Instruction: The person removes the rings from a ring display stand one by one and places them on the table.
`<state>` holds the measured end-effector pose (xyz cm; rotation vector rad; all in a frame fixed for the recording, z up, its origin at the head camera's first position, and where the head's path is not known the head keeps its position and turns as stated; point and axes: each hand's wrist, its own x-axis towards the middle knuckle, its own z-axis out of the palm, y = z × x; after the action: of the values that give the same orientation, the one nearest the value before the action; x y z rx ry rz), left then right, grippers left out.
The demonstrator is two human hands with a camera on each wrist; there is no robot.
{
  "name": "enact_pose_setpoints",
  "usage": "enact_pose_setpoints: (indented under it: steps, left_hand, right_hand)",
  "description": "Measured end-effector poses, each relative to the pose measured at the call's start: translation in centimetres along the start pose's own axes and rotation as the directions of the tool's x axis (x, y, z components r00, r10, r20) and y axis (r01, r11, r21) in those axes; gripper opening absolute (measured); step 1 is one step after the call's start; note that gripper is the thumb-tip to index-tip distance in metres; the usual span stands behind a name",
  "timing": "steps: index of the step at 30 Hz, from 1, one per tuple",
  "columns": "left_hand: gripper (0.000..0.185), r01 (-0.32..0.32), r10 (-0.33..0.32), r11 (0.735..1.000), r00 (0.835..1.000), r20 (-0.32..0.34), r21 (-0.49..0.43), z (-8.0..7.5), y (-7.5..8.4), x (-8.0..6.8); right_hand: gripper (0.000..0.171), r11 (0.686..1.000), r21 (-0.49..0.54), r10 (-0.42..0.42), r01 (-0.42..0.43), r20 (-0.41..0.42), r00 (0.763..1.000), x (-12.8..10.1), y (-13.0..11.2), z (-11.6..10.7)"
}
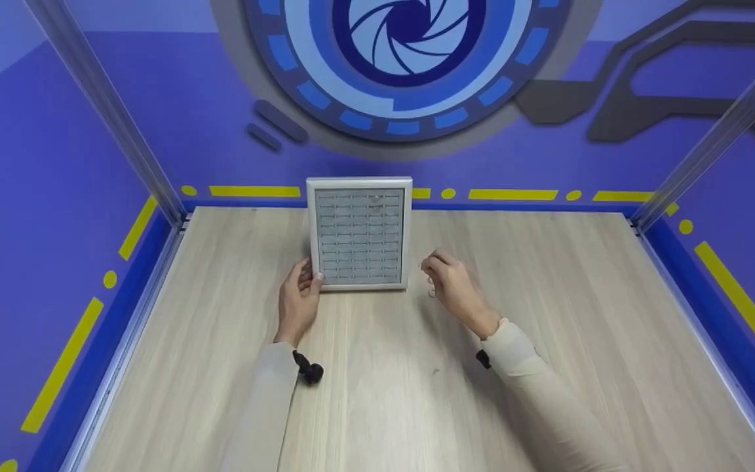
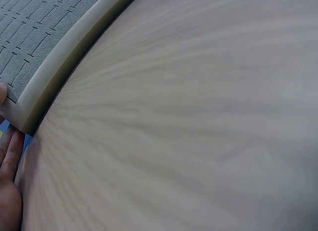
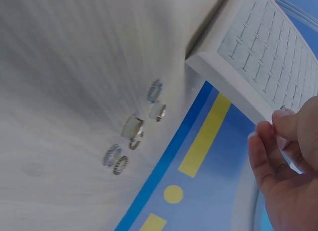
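Left hand (image 1: pixel 299 301) grips a white-framed grey slotted tray (image 1: pixel 360 240) by its left edge, gold-coloured rings (image 1: pixel 375 198) inside; across a gap, right hand (image 1: pixel 457 287) curls, hold unclear.

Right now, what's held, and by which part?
Left grip holds the white-framed panel by its lower left corner; whether the right grip pinches anything can't be told.

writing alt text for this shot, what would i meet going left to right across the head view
Left metal post → left hand → white-framed slotted board → right hand → right metal post
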<state>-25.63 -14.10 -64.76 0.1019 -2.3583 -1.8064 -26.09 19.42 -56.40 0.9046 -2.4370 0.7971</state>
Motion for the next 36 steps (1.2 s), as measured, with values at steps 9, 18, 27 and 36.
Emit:
enact_pose_setpoints:
  steps: [9,18,27,36]
  left_hand:
    - [0.047,-0.006,0.006,1.0,1.0,-0.007,0.001,-0.2,-0.1,0.1]
    - [0.047,-0.016,0.016,1.0,1.0,-0.012,0.003,0.0,0.0,0.1]
    - [0.047,-0.011,0.011,1.0,1.0,-0.007,-0.005,0.0,-0.1,0.0]
    - [0.046,-0.014,0.014,1.0,1.0,-0.003,0.001,-0.1,-0.1,-0.1]
  right_hand:
    - [0.016,0.998,-0.023,0.066,-0.065,0.034,0.997,-2.1,0.5,-0.1]
    - [0.011,0.988,-0.018,0.154,-0.153,0.085,0.984,-3.8,0.9,0.3]
    - [0.012,0.988,-0.051,0.155,-0.149,0.135,0.979,-4.7,1.4,0.6]
    - [0.011,0.981,-0.09,0.184,-0.169,0.204,0.961,-5.2,1.6,1.1]
